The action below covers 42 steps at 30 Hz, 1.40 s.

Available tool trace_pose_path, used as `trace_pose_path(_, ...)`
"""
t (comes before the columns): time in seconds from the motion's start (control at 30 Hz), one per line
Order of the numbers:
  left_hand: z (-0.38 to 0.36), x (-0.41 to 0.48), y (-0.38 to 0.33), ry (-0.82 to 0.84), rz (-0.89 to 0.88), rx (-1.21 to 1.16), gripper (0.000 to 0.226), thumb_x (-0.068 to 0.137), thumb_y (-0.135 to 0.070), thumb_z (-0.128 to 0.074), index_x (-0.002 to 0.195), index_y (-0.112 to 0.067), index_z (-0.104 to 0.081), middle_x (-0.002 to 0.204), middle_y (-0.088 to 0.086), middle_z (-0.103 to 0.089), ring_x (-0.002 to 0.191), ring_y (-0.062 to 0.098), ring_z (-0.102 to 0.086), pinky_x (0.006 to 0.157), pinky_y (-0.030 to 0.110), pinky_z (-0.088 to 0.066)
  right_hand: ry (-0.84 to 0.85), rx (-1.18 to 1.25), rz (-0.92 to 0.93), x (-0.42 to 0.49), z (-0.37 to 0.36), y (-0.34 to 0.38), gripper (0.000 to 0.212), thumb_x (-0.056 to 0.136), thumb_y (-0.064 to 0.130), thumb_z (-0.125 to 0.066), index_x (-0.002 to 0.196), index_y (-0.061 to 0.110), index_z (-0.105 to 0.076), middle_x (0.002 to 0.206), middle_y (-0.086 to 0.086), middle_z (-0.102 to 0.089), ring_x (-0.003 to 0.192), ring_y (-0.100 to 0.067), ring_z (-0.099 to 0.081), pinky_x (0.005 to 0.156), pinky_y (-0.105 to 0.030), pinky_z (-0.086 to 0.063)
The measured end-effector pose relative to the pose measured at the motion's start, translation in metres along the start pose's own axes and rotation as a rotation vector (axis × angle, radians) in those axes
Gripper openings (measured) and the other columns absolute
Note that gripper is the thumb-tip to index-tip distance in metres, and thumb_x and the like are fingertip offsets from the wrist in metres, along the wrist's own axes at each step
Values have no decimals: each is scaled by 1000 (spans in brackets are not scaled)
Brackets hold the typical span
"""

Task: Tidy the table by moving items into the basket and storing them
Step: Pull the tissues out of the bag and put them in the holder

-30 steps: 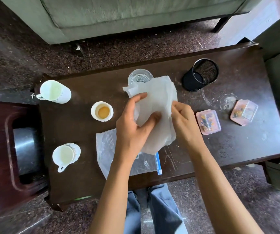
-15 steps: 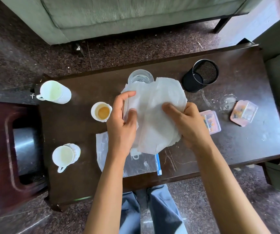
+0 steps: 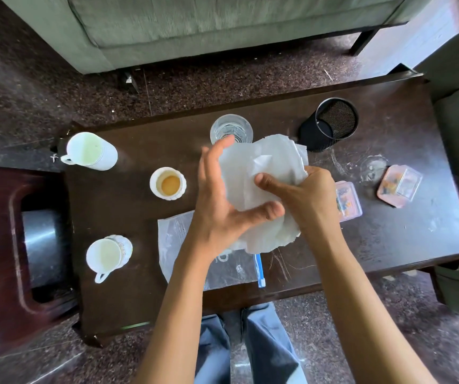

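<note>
**Q:** How are the two hands posed?

**A:** Both forearms are extended from the lower edge of the frame toward its centre. The left hand [image 3: 222, 200] is turned edge-on, with its palm directed at the white cloth [image 3: 250, 173]. Its fingers are spread and only lightly arched along the cloth's left border, and its thumb is laid across the lower part. No closed grasp is seen on this side. The right hand [image 3: 305, 200] is set against the cloth's right side. Its thumb is pressed flat on the front face, its remaining fingers are curled behind, and the cloth is thus clasped.

**Q:** Where is the cloth located?

**A:** The cloth is held crumpled between the two hands, at the centre of the frame, above the dark table [image 3: 128, 273]. A clear zip bag [image 3: 178, 245] is seen flat on the table directly below it.

**Q:** What else is shown on the table?

**A:** A drinking glass [image 3: 231, 128] is placed just above the cloth, and a black mesh cup [image 3: 330, 123] stands at upper right. A small cup [image 3: 168, 183] with a brown residue is seen left of centre. Two white mugs [image 3: 91, 151] [image 3: 109, 254] are set at the left, and two pink boxes [image 3: 348, 200] [image 3: 399, 184] lie at the right. The nearer box is partly hidden by the right hand.
</note>
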<state>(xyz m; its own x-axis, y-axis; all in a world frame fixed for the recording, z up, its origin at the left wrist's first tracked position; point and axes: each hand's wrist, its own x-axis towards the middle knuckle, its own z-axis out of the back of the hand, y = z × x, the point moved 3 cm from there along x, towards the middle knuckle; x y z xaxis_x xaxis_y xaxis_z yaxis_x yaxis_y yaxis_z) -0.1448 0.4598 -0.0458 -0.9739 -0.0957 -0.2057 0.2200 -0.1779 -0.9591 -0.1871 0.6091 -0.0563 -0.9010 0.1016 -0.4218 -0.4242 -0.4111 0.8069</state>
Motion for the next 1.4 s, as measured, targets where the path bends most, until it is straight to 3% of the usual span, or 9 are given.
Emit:
trace_pose_path(0.1,-13,-4,5,6,19,149,108,51,-42,-88,138,-33,-25,148,8,-23,133,4,-26,101,1,-25,-9,-38,3,1,-2,3,53,61,45,-88,73,-2,-66,67,-14,-70,63,-31,-68,54,-41,-56)
trace_pose_path(0.3,0,-3,19,-199,68,1,66,80,-4,-62,132,-29,-29,128,-14,-44,111,-4,-51,89,13,-45,38,192,-92,0,-1,-2,41,83,42,-72,67,5,-63,57,2,-67,53,-7,-63,47,-21,-49)
trace_pose_path(0.5,15,-4,37,-285,345,-386,44,93,-38,-47,133,-48,-31,118,-20,-54,98,-4,-62,72,19,-55,105,273,-149,4,5,-14,31,86,40,-69,66,17,-71,67,3,-72,65,-15,-69,65,-42,-58)
trace_pose_path(0.63,14,-4,42,-136,510,-504,101,54,-88,-52,140,-47,-19,147,-7,-36,131,15,-45,102,41,-46,152,255,-120,4,7,-12,35,76,46,-71,76,11,-72,80,-8,-76,72,-22,-72,71,-51,-58)
trace_pose_path(0.73,13,-1,40,-96,549,-488,143,28,-72,-82,148,-31,-17,147,-1,-41,131,20,-44,109,46,-38,183,235,-81,5,9,-11,34,73,46,-72,78,12,-73,81,-10,-76,75,-25,-72,71,-49,-59)
trace_pose_path(0.97,13,-3,41,-266,329,-306,100,72,-22,-82,143,-36,-12,120,-14,-52,104,4,-62,78,18,-54,152,205,-37,10,13,-16,36,59,41,-87,80,14,-75,80,-5,-77,74,-25,-74,67,-46,-61)
trace_pose_path(1.1,4,-8,20,-304,-37,22,53,83,-5,-68,119,-23,-34,114,-6,-54,106,11,-57,91,22,-49,48,133,-32,6,8,-17,47,54,50,-88,81,14,-75,76,-5,-76,72,-26,-74,67,-55,-59)
trace_pose_path(1.2,-7,-10,11,-231,-113,169,18,83,-25,-69,95,-22,-56,106,0,-56,102,5,-52,87,6,-37,38,137,-27,3,4,-15,52,57,53,-86,81,9,-73,76,-12,-75,74,-36,-73,64,-59,-56)
trace_pose_path(1.4,-23,-12,14,-158,74,245,45,56,-54,-83,87,-31,-60,107,-6,-51,90,-4,-44,72,-3,-35,15,5,-48,-3,2,-2,76,57,66,-76,77,-6,-65,74,-27,-67,68,-38,-69,59,-55,-55)
